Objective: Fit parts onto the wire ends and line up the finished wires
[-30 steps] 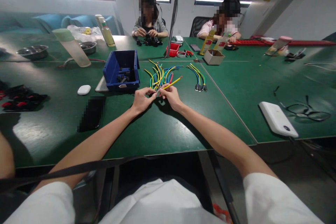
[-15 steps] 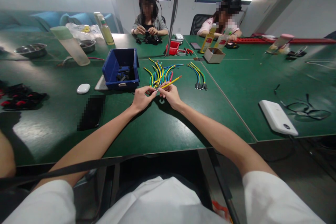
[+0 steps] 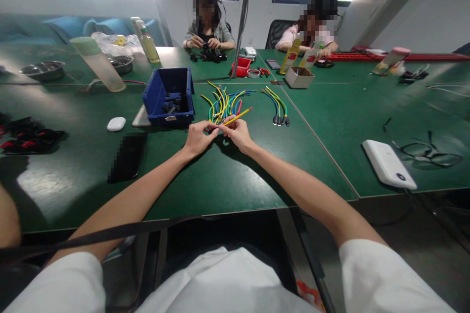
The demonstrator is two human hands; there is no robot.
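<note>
My left hand (image 3: 197,137) and my right hand (image 3: 238,133) meet fingertip to fingertip just above the green table (image 3: 220,181). My right hand pinches a short yellow wire (image 3: 238,116) that slants up to the right. My left hand's fingers are closed on something small at the wire's near end; I cannot make out what. Just behind the hands lies a loose pile of yellow, green and blue wires (image 3: 223,100). A blue bin (image 3: 169,96) with dark small parts stands to the left of the pile.
A bundle of wires with black plugs (image 3: 278,105) lies right of the pile. A white earbud case (image 3: 116,123) and a dark phone (image 3: 128,157) lie left. A white power bank (image 3: 388,164) and glasses (image 3: 428,153) are at right. Two people work at the far side.
The hands have barely moved; the yellow wire's near end has drawn slightly closer between the fingertips.
</note>
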